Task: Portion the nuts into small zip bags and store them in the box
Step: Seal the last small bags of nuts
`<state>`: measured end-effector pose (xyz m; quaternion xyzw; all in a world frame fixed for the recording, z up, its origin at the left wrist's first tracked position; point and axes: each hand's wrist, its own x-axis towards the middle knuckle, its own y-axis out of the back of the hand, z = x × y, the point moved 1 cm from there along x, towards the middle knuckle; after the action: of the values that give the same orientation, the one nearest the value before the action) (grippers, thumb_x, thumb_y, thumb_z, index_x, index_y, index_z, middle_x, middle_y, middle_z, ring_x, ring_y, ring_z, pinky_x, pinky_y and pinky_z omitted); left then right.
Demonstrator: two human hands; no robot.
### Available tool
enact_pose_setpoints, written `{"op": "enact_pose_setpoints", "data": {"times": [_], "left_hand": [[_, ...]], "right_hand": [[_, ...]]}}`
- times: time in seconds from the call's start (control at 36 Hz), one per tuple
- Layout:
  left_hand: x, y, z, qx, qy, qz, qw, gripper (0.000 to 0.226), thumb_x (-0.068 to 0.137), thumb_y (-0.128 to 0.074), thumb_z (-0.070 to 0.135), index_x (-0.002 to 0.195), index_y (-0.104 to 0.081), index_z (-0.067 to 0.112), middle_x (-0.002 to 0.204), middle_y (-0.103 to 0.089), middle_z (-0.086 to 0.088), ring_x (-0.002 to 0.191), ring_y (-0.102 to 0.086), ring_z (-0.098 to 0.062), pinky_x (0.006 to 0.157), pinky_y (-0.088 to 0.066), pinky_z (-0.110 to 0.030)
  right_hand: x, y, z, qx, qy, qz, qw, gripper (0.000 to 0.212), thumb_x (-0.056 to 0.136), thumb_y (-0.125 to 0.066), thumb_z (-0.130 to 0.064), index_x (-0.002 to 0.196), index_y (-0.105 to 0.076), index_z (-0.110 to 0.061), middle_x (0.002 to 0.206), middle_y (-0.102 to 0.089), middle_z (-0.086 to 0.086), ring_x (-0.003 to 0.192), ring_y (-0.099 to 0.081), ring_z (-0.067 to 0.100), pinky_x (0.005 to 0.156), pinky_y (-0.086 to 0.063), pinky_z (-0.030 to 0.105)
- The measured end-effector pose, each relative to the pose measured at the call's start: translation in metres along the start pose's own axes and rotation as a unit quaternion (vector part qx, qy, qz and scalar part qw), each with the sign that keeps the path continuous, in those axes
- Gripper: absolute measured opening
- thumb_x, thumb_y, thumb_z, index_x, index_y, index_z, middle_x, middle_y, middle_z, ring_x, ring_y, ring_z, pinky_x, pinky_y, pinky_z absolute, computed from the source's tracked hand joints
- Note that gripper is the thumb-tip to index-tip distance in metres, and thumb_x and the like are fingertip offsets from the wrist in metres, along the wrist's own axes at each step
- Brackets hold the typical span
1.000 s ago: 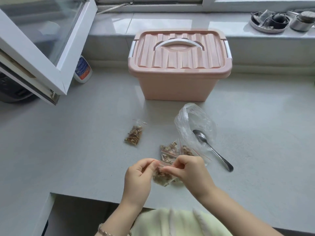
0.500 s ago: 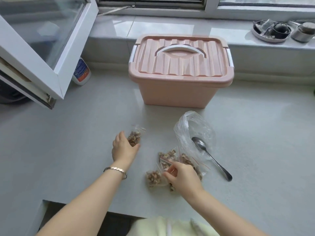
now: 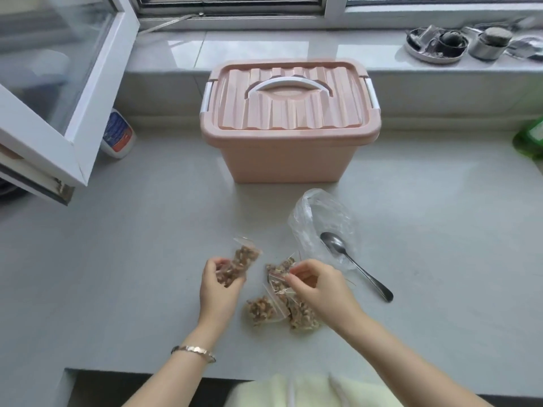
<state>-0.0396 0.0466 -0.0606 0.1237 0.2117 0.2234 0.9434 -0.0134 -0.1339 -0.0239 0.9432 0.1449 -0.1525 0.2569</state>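
Left hand [image 3: 219, 292], with a bracelet [image 3: 194, 351] worn at its wrist, is seen over the near part of the grey surface [image 3: 132, 274]. Its fingers are curled round a small zip bag of nuts [image 3: 242, 261]. A second zip bag [image 3: 277, 273] is pinched by its top edge between the thumb and fingertips of the right hand [image 3: 320, 289]. Two more filled bags [image 3: 261, 311] are laid flat on the surface between the hands, one partly covered by the right hand.

Just beyond the right hand a crumpled clear plastic bag [image 3: 320, 218] is found. A spoon [image 3: 352, 264] is laid with its bowl against that bag and its handle pointed to the near right.

Farther back, well apart from the bags, the pink box [image 3: 288, 160] is set on the surface. Its lid [image 3: 291, 113] is closed and its white handle [image 3: 289, 83] folded flat. To the left a bottle [image 3: 117, 136] is partly hidden by an open window sash [image 3: 97, 92]. Metal dishes [image 3: 435, 45] are kept on the windowsill [image 3: 264, 48] at the far right.
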Motion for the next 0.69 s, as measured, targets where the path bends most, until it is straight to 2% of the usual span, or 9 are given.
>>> {"op": "enact_pose_setpoints", "data": {"times": [0.06, 0.14, 0.22, 0.31, 0.42, 0.5, 0.58, 0.64, 0.69], "left_hand": [[-0.018, -0.003, 0.011, -0.057, -0.003, -0.014, 0.998, 0.037, 0.076, -0.068, -0.005, 0.084, -0.046, 0.023, 0.082, -0.059, 0.003, 0.074, -0.058, -0.011, 0.061, -0.045, -0.008], [-0.039, -0.009, 0.023, -0.146, -0.005, -0.044, 0.988, 0.039, 0.074, -0.067, -0.012, 0.085, -0.045, 0.02, 0.072, -0.059, 0.005, 0.065, -0.06, -0.007, 0.06, -0.048, -0.014], [-0.054, -0.014, 0.032, -0.196, -0.019, -0.077, 0.977, 0.039, 0.074, -0.062, -0.016, 0.086, -0.043, 0.016, 0.063, -0.061, 0.008, 0.06, -0.057, -0.005, 0.057, -0.046, -0.018], [-0.067, -0.019, 0.039, -0.208, -0.031, -0.116, 0.971, 0.036, 0.077, -0.06, -0.014, 0.089, -0.041, 0.014, 0.064, -0.063, 0.007, 0.061, -0.056, -0.006, 0.055, -0.045, -0.017], [-0.075, -0.019, 0.047, -0.174, -0.056, -0.172, 0.968, 0.038, 0.076, -0.064, -0.012, 0.096, -0.041, 0.01, 0.079, -0.07, 0.008, 0.075, -0.065, -0.007, 0.065, -0.051, -0.018], [-0.075, -0.016, 0.054, -0.14, -0.094, -0.206, 0.964, 0.051, 0.069, -0.079, 0.019, 0.11, -0.048, 0.022, 0.106, -0.066, 0.002, 0.103, -0.062, -0.014, 0.085, -0.051, -0.027], [-0.076, -0.012, 0.064, -0.163, -0.093, -0.221, 0.957, 0.055, 0.061, -0.076, 0.054, 0.111, -0.058, 0.04, 0.117, -0.063, 0.003, 0.112, -0.058, -0.015, 0.091, -0.048, -0.03], [-0.075, -0.011, 0.07, -0.155, -0.102, -0.207, 0.961, 0.053, 0.059, -0.072, 0.063, 0.107, -0.064, 0.041, 0.118, -0.064, 0.007, 0.118, -0.054, -0.016, 0.099, -0.044, -0.035], [-0.075, -0.011, 0.076, -0.128, -0.134, -0.193, 0.964, 0.047, 0.06, -0.07, 0.065, 0.101, -0.067, 0.041, 0.119, -0.063, 0.01, 0.123, -0.05, -0.012, 0.107, -0.037, -0.04]], "right_hand": [[0.001, 0.001, -0.005, 0.047, -0.007, -0.006, 0.999, 0.022, 0.078, -0.071, -0.029, 0.097, -0.06, -0.027, 0.086, -0.066, -0.009, 0.083, -0.063, 0.004, 0.078, -0.052, 0.023], [-0.001, 0.002, -0.015, 0.141, -0.021, -0.023, 0.99, 0.038, 0.074, -0.076, -0.022, 0.107, -0.057, -0.021, 0.093, -0.069, 0.0, 0.088, -0.066, 0.014, 0.081, -0.054, 0.028], [-0.009, 0.01, -0.028, 0.216, 0.004, -0.02, 0.976, 0.025, 0.074, -0.074, -0.009, 0.096, -0.064, -0.017, 0.085, -0.072, 0.005, 0.08, -0.068, 0.018, 0.074, -0.056, 0.028], [-0.021, 0.021, -0.037, 0.274, 0.037, -0.009, 0.961, 0.012, 0.076, -0.07, -0.002, 0.083, -0.069, -0.012, 0.07, -0.072, -0.002, 0.066, -0.067, 0.008, 0.058, -0.053, 0.017], [-0.034, 0.037, -0.043, 0.272, 0.081, 0.02, 0.959, 0.012, 0.068, -0.07, -0.016, 0.078, -0.073, -0.011, 0.071, -0.073, -0.002, 0.064, -0.067, 0.005, 0.056, -0.05, 0.014], [-0.041, 0.045, -0.042, 0.244, 0.121, 0.042, 0.961, 0.011, 0.065, -0.07, -0.022, 0.074, -0.075, -0.019, 0.073, -0.073, -0.004, 0.066, -0.067, 0.005, 0.06, -0.05, 0.014], [-0.046, 0.052, -0.041, 0.217, 0.171, 0.067, 0.959, 0.012, 0.07, -0.071, -0.033, 0.077, -0.075, -0.023, 0.081, -0.073, -0.005, 0.076, -0.068, 0.008, 0.066, -0.052, 0.014], [-0.049, 0.056, -0.038, 0.158, 0.222, 0.087, 0.958, 0.019, 0.073, -0.069, -0.04, 0.084, -0.074, -0.025, 0.086, -0.072, -0.009, 0.08, -0.068, 0.006, 0.069, -0.051, 0.013], [-0.051, 0.059, -0.037, 0.09, 0.271, 0.109, 0.952, 0.017, 0.075, -0.067, -0.035, 0.085, -0.074, -0.023, 0.084, -0.071, -0.011, 0.082, -0.066, 0.003, 0.073, -0.05, 0.013]]}}
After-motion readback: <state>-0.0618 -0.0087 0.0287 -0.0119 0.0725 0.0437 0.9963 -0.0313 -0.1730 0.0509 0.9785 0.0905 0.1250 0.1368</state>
